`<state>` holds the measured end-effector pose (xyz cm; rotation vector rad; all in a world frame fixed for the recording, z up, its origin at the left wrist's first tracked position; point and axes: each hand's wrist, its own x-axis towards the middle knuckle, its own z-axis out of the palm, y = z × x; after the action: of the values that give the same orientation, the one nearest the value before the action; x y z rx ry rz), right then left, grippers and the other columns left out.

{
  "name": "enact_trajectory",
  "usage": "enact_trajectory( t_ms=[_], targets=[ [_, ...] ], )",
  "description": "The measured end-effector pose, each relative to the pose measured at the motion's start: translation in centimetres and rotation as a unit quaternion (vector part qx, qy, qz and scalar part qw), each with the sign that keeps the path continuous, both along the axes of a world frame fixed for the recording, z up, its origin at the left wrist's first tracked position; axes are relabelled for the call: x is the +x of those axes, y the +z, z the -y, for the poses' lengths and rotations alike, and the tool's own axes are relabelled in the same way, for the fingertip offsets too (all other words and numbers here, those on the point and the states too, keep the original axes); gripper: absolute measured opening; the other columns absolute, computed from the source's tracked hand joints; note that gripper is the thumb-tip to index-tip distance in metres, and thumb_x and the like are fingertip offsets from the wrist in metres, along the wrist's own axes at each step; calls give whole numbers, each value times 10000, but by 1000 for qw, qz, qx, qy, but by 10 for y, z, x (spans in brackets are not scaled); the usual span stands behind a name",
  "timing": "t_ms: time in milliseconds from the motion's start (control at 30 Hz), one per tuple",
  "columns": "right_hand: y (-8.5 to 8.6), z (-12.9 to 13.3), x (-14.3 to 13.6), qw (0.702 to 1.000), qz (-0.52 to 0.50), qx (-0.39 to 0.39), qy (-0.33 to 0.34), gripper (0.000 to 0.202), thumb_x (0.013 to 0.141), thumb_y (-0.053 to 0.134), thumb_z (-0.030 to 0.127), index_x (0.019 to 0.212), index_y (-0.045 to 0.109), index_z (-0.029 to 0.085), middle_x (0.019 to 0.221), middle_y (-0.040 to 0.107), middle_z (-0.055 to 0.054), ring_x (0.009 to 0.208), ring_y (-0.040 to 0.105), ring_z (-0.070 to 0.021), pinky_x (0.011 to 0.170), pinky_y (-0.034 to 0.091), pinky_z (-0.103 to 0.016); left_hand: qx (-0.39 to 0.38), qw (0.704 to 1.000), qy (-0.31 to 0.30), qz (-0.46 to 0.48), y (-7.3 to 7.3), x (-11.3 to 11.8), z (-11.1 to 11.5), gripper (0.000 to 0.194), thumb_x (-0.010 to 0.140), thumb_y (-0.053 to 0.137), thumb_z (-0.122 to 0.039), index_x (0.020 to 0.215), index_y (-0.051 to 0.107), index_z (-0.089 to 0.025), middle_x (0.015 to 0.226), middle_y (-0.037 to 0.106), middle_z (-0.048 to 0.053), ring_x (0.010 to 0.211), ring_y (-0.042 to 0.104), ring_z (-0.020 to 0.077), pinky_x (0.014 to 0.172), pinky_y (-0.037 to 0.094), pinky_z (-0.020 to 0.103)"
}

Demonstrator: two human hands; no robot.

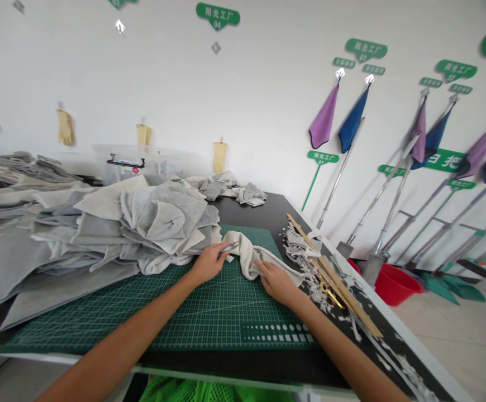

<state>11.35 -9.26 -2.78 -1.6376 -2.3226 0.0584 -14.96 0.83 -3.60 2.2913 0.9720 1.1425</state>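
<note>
**Hand Position: Cloth Piece on Cutting Mat**

Both forearms extend forward from the lower edge of the view and converge over the green cutting mat on the counter.

Left hand: fingers curled closed around a small pen-like tool, its tip resting against the pale cloth piece.

Right hand: palm down, fingers partly spread, pressing the same cloth piece flat against the mat.

The cloth piece lies at the mat's far right area, between the hands. A large pile of grey fabric sits just left of it. Wooden strips and scraps lie along the counter's right edge.
</note>
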Motion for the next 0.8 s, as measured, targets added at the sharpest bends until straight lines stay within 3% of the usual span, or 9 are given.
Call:
enact_trajectory(
  t_ms=[200,333,467,567,667,800],
  targets=[
    [13,-33,-3,998,-53,9,-31,352,1008,687,307,1332,616,188,1323,640,-99,1193,639,-276,1045,529,-528,29,999,12,20,-6,-1,-3,362,1018,618,-387,1312,611,-176,1314,643,108,1204,633,270,1057,515,542],
    [49,-69,22,984,-144,31,-96,219,1017,680,329,1150,679,155,1150,696,-67,1021,692,-219,923,592,-436,47,999,6,22,-9,-1,5,376,1027,604,-375,1351,588,-185,1335,631,111,1216,627,272,1057,518,541],
    [119,-110,60,940,-264,75,-201,248,1019,674,362,1123,670,138,1065,693,-46,872,694,-183,753,611,-334,53,998,-21,-15,-9,-3,24,367,1047,571,-338,1384,564,-193,1215,667,88,1059,677,229,952,581,477],
    [180,-141,73,905,-345,91,-234,230,1034,654,360,1079,663,135,951,679,-21,723,656,-129,633,579,-262,62,994,-60,-63,-9,-6,38,390,1045,564,-279,1426,533,-205,1167,676,79,996,690,216,875,611,437],
    [241,-169,62,880,-408,110,-216,217,1033,659,347,1006,661,132,848,652,11,631,610,-100,566,536,-222,69,988,-91,-101,-13,-7,43,442,1025,568,-237,1461,503,-238,1184,682,78,1029,698,239,873,621,453],
    [314,-196,18,869,-463,131,-115,125,1008,670,236,945,657,128,769,641,28,598,605,-94,549,519,-209,84,979,-126,-134,-21,-1,33,413,1009,617,-303,1399,544,-188,1104,697,83,934,709,219,775,633,389]
  ],
)
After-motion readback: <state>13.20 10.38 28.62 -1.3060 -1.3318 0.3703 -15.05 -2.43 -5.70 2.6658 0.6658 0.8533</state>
